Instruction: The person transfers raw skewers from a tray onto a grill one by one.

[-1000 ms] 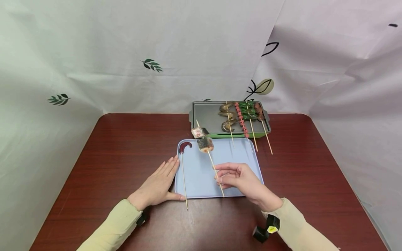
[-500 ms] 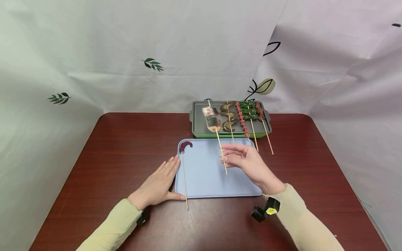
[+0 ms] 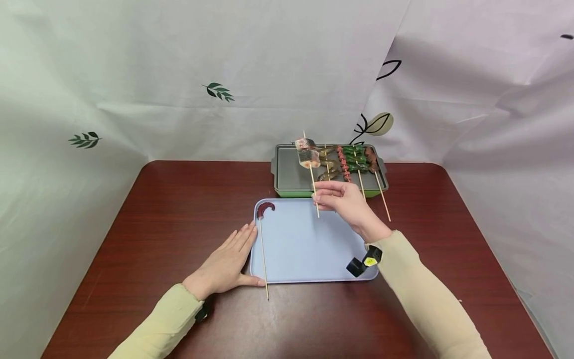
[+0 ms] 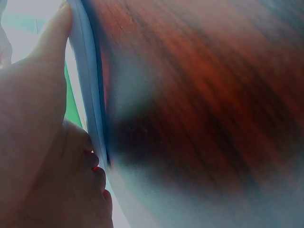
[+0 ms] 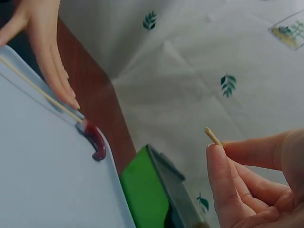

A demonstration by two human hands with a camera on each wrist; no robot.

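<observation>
My right hand [image 3: 342,203] pinches the stick of a fish skewer [image 3: 309,158], two chunks with dark skin, between thumb and fingers. The chunks overlap the grill pan [image 3: 287,172] in the head view, left of the shrimp skewer [image 3: 329,175]. In the right wrist view only the stick's end [image 5: 213,137] shows above the fingertips. My left hand [image 3: 228,262] rests with straight fingers against the left edge of the light blue tray [image 3: 314,249], thumb at its near corner. Beside that hand, a dark red octopus-tentacle skewer [image 3: 265,208] lies along the tray's left side.
On the pan's right half lie a pink-red skewer [image 3: 343,162], a green pepper skewer [image 3: 356,158] and a brown meat skewer [image 3: 371,159], their sticks jutting over the front rim. A white cloth [image 3: 251,75] hangs behind the wooden table [image 3: 179,209].
My right hand has carried the fish skewer away from me, from over the tray to over the grill pan, and a little right. The left hand stays at the tray's edge.
</observation>
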